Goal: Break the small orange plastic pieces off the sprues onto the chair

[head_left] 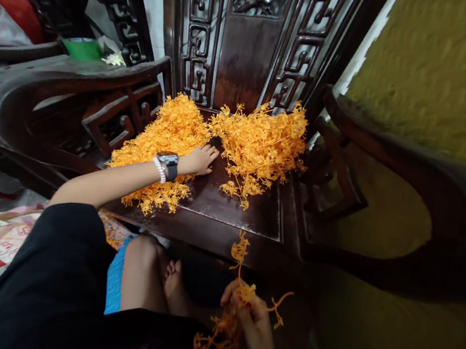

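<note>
My left hand (201,159) lies with its fingers stretched out on the dark wooden chair seat (206,197), a watch (168,165) and a beaded bracelet on its wrist. It is open, between two heaps of thin, branching orange plastic sprigs. The left heap (164,137) is partly behind my forearm; the right heap (263,138) rests against the chair back. Lower down, over my lap, my right hand (251,314) is closed on a strand of orange sprigs (240,250). Part of that strand hangs below the fingers, and some fingers are in shadow.
The chair's carved back (248,56) and curved armrests (391,149) enclose the seat. At left stand a green container (83,49) and a printed bag (11,231). A blue stool edge (116,279) shows beside my leg. An olive-coloured surface fills the right side.
</note>
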The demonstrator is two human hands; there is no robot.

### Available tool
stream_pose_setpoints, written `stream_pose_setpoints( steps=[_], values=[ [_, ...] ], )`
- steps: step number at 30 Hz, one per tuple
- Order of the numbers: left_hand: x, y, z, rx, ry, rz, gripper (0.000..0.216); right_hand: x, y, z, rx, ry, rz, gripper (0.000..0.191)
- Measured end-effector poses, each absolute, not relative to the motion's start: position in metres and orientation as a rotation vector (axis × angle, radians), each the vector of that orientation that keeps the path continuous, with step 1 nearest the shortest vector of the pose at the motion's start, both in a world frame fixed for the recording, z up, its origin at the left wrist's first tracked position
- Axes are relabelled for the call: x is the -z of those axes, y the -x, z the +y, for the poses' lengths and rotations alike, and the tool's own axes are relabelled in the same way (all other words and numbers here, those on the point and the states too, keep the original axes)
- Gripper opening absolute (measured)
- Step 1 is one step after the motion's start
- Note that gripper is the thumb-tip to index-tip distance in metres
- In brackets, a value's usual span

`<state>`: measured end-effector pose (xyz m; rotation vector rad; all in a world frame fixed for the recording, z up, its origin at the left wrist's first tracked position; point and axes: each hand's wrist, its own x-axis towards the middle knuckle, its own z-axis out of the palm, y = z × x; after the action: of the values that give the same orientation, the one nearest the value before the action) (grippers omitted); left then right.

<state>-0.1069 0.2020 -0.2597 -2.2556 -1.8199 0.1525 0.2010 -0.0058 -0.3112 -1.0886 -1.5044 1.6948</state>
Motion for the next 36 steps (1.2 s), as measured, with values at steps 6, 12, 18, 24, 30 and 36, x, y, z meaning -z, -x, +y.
stream_pose_setpoints(
  steps=[6,12,18,24,30,36],
  values=[
    [0.297,0.106,0.220,-0.221,2.219,-1.815,0.041,0.325,-0.210,-0.007,-1.669,1.156,-1.407,0.043],
    [0.290,0.136,0.190,-0.260,2.204,-1.783,0.034,0.321,-0.206,0.002,-1.679,1.059,-1.528,0.047],
    [0.279,0.129,0.174,-0.172,2.187,-1.740,0.049,0.313,-0.201,-0.003,-1.678,1.076,-1.535,0.050],
    [0.288,0.103,0.193,-0.065,2.246,-1.717,0.058,0.315,-0.209,-0.007,-1.613,1.097,-1.483,0.047],
    [0.289,0.118,0.186,-0.105,2.245,-1.928,0.057,0.299,-0.203,-0.006,-1.585,1.065,-1.466,0.045],
    [0.250,0.066,0.090,0.773,2.508,-1.842,0.046,0.282,-0.181,-0.007,-1.628,0.947,-1.423,0.043]
  ],
)
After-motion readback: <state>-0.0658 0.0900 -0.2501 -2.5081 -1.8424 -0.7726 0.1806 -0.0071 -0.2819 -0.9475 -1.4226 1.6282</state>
